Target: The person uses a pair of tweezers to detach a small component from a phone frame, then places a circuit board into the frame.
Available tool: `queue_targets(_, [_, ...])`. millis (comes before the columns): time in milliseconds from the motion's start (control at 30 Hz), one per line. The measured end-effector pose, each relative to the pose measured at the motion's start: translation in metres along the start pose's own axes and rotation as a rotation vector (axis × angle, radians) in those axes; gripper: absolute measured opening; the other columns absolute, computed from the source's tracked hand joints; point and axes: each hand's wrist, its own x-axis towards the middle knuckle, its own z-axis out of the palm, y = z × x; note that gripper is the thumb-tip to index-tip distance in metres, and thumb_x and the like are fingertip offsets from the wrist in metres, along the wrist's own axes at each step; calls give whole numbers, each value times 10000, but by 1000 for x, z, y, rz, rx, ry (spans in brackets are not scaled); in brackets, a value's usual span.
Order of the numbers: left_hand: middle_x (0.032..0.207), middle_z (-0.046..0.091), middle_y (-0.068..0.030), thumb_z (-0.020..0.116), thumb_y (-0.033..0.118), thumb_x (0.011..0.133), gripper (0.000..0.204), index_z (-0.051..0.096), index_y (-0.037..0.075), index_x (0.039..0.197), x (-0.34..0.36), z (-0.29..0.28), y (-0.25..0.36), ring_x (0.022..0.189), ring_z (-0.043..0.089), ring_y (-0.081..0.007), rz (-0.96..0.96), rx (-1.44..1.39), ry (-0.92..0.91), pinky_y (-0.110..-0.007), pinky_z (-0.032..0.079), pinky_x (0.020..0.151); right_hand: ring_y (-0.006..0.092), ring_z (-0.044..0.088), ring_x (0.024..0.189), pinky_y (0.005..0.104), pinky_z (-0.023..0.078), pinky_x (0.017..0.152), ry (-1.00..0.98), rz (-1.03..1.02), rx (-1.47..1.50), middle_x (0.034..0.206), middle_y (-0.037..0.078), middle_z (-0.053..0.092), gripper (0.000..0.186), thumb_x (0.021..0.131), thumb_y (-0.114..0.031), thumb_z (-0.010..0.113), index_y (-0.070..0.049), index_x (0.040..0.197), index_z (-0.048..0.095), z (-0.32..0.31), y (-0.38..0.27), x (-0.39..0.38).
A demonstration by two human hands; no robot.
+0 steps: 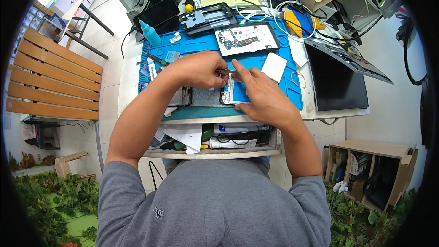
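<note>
My left hand (203,69) is closed in a pinch above the blue work mat (290,92). Between its fingertips is a small thin metallic piece (224,71), too small to name. My right hand (265,92) is spread, its forefinger close to that piece and its thumb lower, by the edge of an opened phone (226,96). That phone lies with its inner parts showing, partly hidden under both hands. To its left, below my left wrist, lies a second opened device (185,97). A grey pad (206,97) shows between the two.
Behind my hands lie an opened tablet (247,39) with a circuit board and a dark device frame (208,18). A blue bottle (150,34) stands at left, a white square piece (275,67) at right. Nearby are a dark screen panel (336,80), coiled white cable (292,18) and open drawer (215,153).
</note>
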Motion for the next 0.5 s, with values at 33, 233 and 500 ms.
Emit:
queue_targets(33, [889, 802, -204, 824, 273, 918, 295, 859, 21, 1068, 0, 0, -1, 810, 765, -366, 0, 0, 1, -477, 575, 756, 440, 666, 1237, 511, 547, 1068, 0, 0, -1, 1326, 217, 659, 1191, 816, -150, 985, -91, 1794, 307, 0, 0, 0])
queue_targets(233, [815, 756, -134, 812, 256, 913, 244, 844, 49, 1040, 0, 1, -3, 771, 715, -279, -15, -60, 35, -436, 547, 740, 423, 634, 1297, 483, 528, 1147, 2, -34, 14, 1333, 229, 757, 1190, 833, -111, 967, 85, 1764, 253, -3, -3, 0])
queue_targets(500, [890, 778, -122, 813, 303, 915, 289, 853, 76, 1090, 1, 0, -10, 839, 721, -249, -50, -101, 94, -410, 556, 782, 404, 633, 1307, 475, 525, 1165, 17, -61, 30, 1432, 198, 753, 1247, 832, -87, 964, 70, 1788, 179, -1, 1, 0])
